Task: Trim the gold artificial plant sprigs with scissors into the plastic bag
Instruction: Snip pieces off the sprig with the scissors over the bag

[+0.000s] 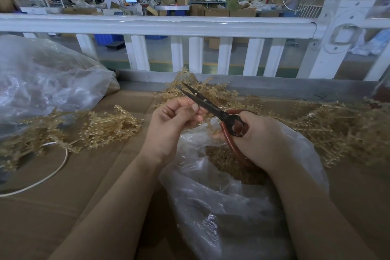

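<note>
A small gold plastic sprig (210,127), pinched in the left hand's (171,124) grip, hung over the open clear plastic bag (221,207) so trimmings dropped in, while the right hand's (260,141) grip clasped parted black red-handled scissors (211,107) above the cardboard-covered counter (84,175).

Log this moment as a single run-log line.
left hand: pinches sprig | right hand: grips scissors, blades slightly open | plastic bag: open below, holds trimmings | step: trimming
</note>
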Demonstrator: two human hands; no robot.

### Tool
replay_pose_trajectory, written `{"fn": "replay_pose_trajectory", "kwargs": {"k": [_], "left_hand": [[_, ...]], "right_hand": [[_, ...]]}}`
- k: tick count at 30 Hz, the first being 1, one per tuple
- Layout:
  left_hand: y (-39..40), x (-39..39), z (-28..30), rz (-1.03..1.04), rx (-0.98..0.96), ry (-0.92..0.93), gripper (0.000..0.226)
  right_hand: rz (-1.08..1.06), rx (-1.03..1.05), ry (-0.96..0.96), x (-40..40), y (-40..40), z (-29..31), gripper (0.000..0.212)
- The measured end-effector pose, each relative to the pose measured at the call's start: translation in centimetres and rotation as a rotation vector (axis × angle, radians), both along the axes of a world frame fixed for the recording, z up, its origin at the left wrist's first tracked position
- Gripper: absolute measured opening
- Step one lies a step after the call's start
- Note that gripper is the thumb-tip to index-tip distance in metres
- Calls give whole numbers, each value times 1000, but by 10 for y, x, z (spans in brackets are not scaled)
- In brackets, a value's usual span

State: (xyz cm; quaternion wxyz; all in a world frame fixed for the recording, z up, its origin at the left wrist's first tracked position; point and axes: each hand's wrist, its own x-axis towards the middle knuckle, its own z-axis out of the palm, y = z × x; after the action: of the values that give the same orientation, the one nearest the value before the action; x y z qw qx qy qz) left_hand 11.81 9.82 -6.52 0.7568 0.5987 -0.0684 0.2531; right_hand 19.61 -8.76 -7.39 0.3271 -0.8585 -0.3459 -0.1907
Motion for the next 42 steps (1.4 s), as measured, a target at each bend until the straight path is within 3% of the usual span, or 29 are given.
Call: {"fn": "replay_pose_trajectory", "kwargs": {"k": [9, 13, 16, 24, 29, 32, 36, 42], "left_hand": [[-1, 0, -2, 37, 95, -3, 12], [0, 0, -2, 47, 80, -9, 13], [-1, 0, -2, 46, 76, -6, 13], [-1, 0, -2, 70, 93, -20, 13], [-3, -1, 0, 75, 103, -25, 21], [-3, -1, 0, 77, 90, -22, 18], [-2, 0, -1, 83, 63, -3, 13], [0, 2, -4, 78, 16, 60, 9]], "right_hand": [[39, 43, 6, 0, 1, -2, 35], [39, 30, 41, -2, 1, 2, 64], [31, 18, 57, -3, 0, 3, 73], [29, 30, 67, -4, 0, 4, 46], [41, 58, 79, -3, 0, 3, 60], [57, 67, 108, -2, 0, 4, 55], [54, 71, 130, -1, 0, 4, 69], [78, 219, 279, -2, 2, 4, 63]]}}
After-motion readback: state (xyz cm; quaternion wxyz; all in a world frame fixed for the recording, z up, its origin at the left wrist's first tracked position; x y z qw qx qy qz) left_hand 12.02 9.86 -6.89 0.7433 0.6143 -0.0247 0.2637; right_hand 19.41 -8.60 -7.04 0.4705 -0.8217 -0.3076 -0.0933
